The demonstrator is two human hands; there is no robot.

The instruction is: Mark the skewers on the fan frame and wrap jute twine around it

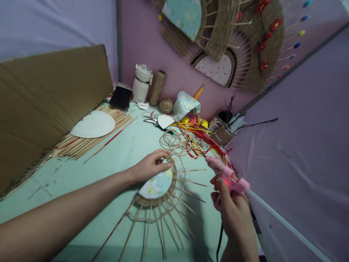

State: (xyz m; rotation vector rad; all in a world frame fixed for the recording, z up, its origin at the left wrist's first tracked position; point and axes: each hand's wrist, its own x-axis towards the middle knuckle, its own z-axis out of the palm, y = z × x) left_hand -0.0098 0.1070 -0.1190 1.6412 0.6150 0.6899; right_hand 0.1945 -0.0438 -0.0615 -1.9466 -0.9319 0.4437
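A half-round craft piece (157, 186) lies on the table, its floral cloth centre edged by a twine band (172, 189). Thin wooden sticks (148, 233) fan out from that band, with a strand of twine (147, 220) running across them. My left hand (152, 165) grips the piece at its upper end, thumb on the cloth and fingers at the band. To the right, my right hand (231, 203) is wrapped round a pink hot glue gun (226, 173). Its nozzle points up and left, apart from the piece, and a long glue stick (286, 222) sticks out behind.
Loose twine (171, 141), pruning shears (156, 123) and coloured stems (201, 136) lie beyond the piece. A cardboard sheet (54, 102) stands at left beside wooden skewers (120, 122) and a white oval (94, 124). A white bottle (141, 85) and twine roll (158, 87) stand behind.
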